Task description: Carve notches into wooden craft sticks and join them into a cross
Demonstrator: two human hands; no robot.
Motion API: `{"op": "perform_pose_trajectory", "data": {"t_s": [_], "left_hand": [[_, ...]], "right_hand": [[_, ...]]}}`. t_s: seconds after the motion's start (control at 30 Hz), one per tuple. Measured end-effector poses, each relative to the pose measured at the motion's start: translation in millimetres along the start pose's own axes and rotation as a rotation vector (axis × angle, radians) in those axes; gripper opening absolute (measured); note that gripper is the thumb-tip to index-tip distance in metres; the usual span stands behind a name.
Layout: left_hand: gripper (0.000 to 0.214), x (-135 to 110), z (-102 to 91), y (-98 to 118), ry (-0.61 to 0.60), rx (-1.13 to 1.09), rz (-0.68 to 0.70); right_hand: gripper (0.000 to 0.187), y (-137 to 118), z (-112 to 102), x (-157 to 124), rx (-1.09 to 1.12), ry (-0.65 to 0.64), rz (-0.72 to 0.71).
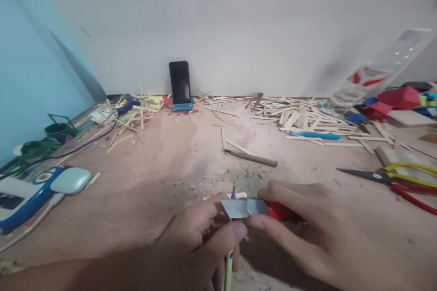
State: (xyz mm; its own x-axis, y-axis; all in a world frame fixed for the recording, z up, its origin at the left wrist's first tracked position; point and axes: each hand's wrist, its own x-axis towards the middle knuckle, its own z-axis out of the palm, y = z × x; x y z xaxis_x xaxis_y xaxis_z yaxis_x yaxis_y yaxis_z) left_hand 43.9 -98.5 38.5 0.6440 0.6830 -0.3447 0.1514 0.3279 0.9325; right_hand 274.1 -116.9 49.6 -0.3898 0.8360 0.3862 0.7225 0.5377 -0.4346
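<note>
In the lower middle, my left hand (211, 232) is closed round a light green pencil (228, 270) with purple marks, its narrow purple end pointing away from me. My right hand (307, 232) grips a box cutter (283, 210) with a red handle. The cutter's wide metal blade lies crosswise over the pencil's upper part, close to my left thumb and forefinger. Whether the edge touches the pencil, I cannot tell. Behind the blade is a pale wooden stick (241, 195), partly hidden. Dark green shavings (252, 177) are scattered on the table just beyond my hands.
A wood-handled tool (254, 159) lies ahead. Scissors (389, 177) with yellow and red handles are on the right. A phone (180, 82) leans against the wall. Wooden sticks (303, 118), a blue pen (316, 135) and a tilted bottle (372, 75) fill the back right. A blue-and-white device (30, 204) sits left.
</note>
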Motion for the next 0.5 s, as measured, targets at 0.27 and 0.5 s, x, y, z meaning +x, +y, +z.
{"op": "perform_pose_trajectory", "data": {"t_s": [0.27,0.5], "left_hand": [[0.042,-0.1,-1.4,-3.0,-0.011,0.091,0.01],[0.048,2.1,-2.0,-8.7,-0.029,0.134,0.082]], "right_hand": [[0.036,-2.0,3.4,5.1,-0.049,0.076,-0.039],[0.036,-1.8,1.4,4.5,-0.073,0.101,-0.051]]}}
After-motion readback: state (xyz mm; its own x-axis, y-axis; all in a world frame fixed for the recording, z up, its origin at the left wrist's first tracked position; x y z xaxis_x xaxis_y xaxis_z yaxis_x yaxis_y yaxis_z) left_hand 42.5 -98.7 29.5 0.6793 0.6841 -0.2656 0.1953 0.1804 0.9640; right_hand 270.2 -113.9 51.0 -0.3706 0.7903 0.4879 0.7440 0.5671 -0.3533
